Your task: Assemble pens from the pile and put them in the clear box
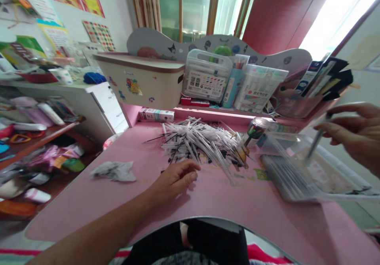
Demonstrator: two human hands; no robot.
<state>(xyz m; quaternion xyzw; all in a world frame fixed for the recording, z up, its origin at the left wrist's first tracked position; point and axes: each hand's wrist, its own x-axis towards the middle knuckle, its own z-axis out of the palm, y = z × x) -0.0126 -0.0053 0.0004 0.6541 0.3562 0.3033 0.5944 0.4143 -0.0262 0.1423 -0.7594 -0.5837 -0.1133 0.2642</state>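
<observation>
My left hand [175, 180] rests on the pink desk [190, 201], fingers loosely bent and apart, with nothing in it. Just beyond its fingertips lies a heap of thin white and black pen parts [202, 140], which look like refills or barrels. At the right, my right hand [356, 132] pinches a slim grey pen [315, 145] by its upper end. The pen hangs tilted, tip down, over a clear plastic box [341, 195]. Many similar grey pens [292, 178] lie side by side at the box's left; motion blurs this area.
A crumpled white tissue [114, 171] lies left on the desk. A can [257, 128] stands by the heap's right end. Behind, a shelf carries a cream bin [142, 81], marker cases [206, 77] and a pen holder [299, 105]. A cluttered side shelf [44, 136] stands left.
</observation>
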